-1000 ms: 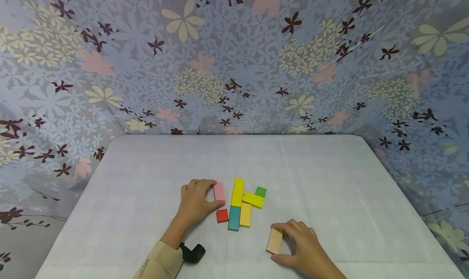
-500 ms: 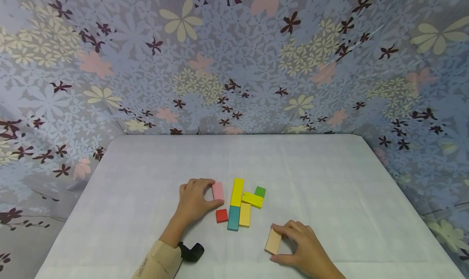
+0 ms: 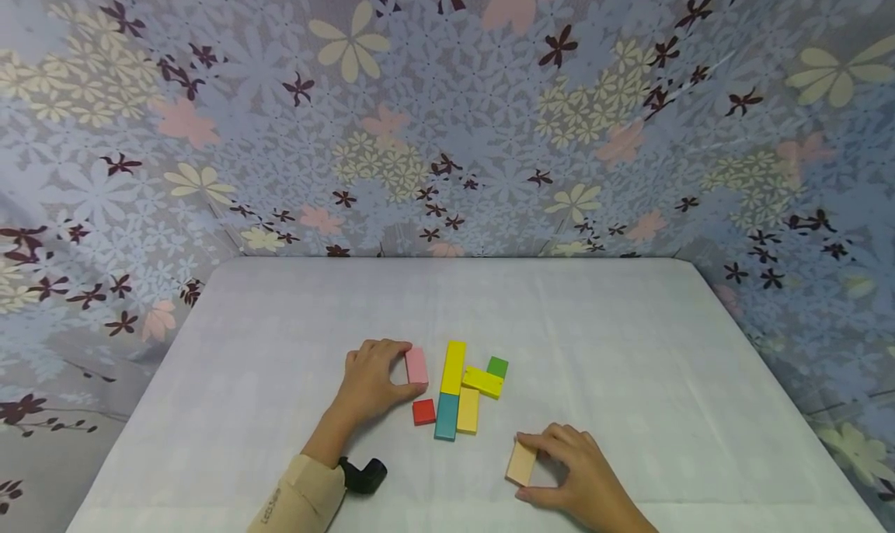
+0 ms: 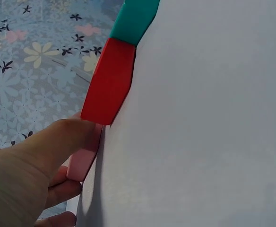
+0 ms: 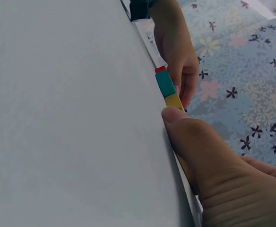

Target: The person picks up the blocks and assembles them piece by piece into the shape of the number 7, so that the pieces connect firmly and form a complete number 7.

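Observation:
My left hand [image 3: 373, 381] pinches a pink block [image 3: 416, 365] between thumb and forefinger, left of the block cluster. Just below the pink block lies a small red block [image 3: 423, 412]; in the left wrist view the red block [image 4: 108, 82] partly covers the pink block [image 4: 85, 158]. My right hand [image 3: 576, 471] grips a plain wooden block [image 3: 520, 464] by its two ends, at the lower right of the cluster. In the right wrist view my thumb [image 5: 190, 135] hides most of the wooden block.
Between the hands a long yellow block [image 3: 454, 368] lies end to end with a teal block [image 3: 447, 417]. Beside them are a pale yellow block [image 3: 468, 410], a notched yellow block [image 3: 482, 381] and a green block [image 3: 497, 367]. A black wrist strap piece [image 3: 365, 475] hangs by the left sleeve.
Both hands keep hold of their blocks in nearly the same places. The right forefinger has shifted slightly along the top end of the wooden block.

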Demonstrator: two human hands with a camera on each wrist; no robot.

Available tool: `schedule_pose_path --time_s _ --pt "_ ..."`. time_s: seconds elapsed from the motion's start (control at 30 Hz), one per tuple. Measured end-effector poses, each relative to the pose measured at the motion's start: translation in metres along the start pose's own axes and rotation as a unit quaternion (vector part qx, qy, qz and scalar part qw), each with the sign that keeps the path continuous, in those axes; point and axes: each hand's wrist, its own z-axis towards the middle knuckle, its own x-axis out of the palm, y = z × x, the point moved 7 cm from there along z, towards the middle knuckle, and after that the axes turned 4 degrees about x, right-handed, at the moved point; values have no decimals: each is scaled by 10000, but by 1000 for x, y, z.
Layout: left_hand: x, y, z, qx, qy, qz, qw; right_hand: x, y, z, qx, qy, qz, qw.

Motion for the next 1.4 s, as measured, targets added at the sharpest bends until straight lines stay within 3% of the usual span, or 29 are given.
schedule_pose_path --time_s 0.2,0.5,0.6,0.77,0.9,1.13,1.4 --pt "-1 0 2 56 30 84 9999 0 1 -1 -156 29 23 9999" --pt "-7 -6 7 18 -409 -371 9985 0 0 -2 -204 -26 103 9997" --pt "-8 -19 12 225 -399 -625 9970 1 -1 -2 -137 12 133 9998" --pt "-4 -46 20 641 -80 -783 9948 3 -1 0 -74 150 226 9996" --pt "3 -68 26 997 204 -650 9927 2 0 0 -90 164 207 9996" --pt "18 -106 30 1684 515 -418 9835 -1 0 -1 -505 -276 194 9982" --pt "43 -139 36 2112 955 -198 9726 0 -1 -2 -564 -323 189 9977"
